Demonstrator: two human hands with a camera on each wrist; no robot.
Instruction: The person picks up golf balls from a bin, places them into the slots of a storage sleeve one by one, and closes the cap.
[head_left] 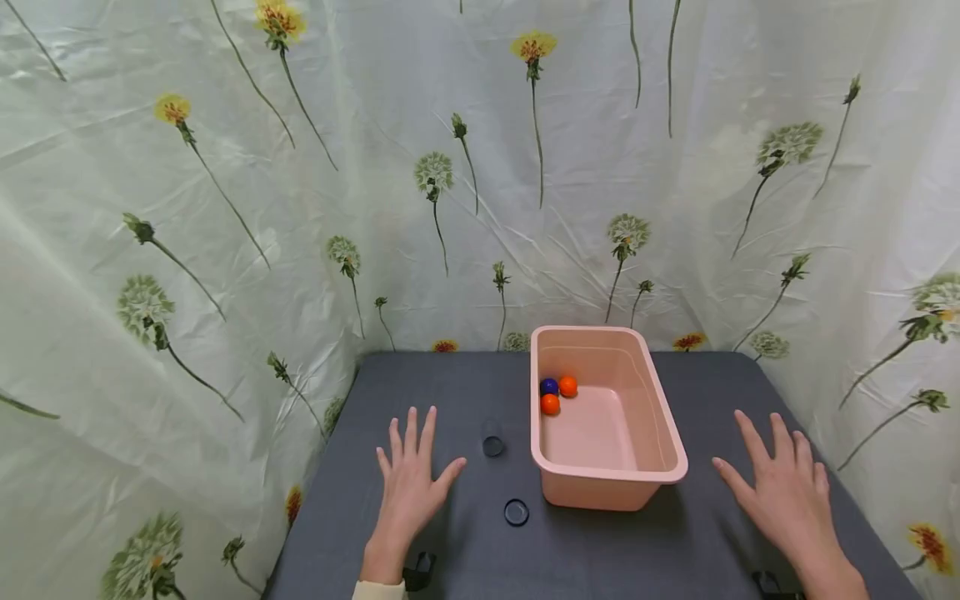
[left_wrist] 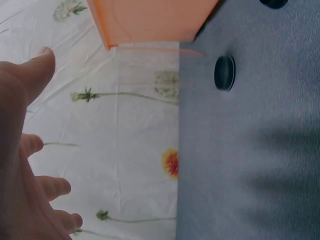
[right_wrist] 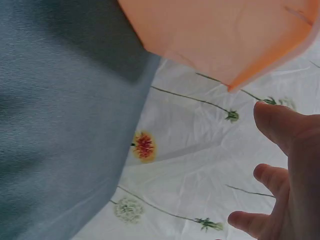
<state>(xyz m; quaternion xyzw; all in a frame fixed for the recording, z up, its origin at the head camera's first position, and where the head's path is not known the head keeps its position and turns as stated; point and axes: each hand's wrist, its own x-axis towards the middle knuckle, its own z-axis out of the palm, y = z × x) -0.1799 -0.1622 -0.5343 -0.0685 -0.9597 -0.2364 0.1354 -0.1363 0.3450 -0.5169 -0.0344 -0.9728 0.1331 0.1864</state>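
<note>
My left hand (head_left: pixel 411 492) is held over the table's left side with fingers spread and nothing in its grasp. Just to its right stands a small see-through container (head_left: pixel 492 439) with a dark round bottom, its clear wall hard to make out. Nearer to me lies a dark round lid-like disc (head_left: pixel 516 512). A pink plastic tub (head_left: pixel 600 492) sits right of centre. Inside it, two orange balls (head_left: pixel 568 386) and a dark blue ball (head_left: pixel 549 387) are grouped at the left wall. Right of the tub, my right hand (head_left: pixel 787 487) hovers with spread fingers, holding nothing.
A dark grey cloth-covered table (head_left: pixel 435 375) lies under everything. Behind it and along both sides hangs a pale curtain (head_left: pixel 375 208) printed with dandelions. Dark strap-like pieces (head_left: pixel 420 573) show at both wrists.
</note>
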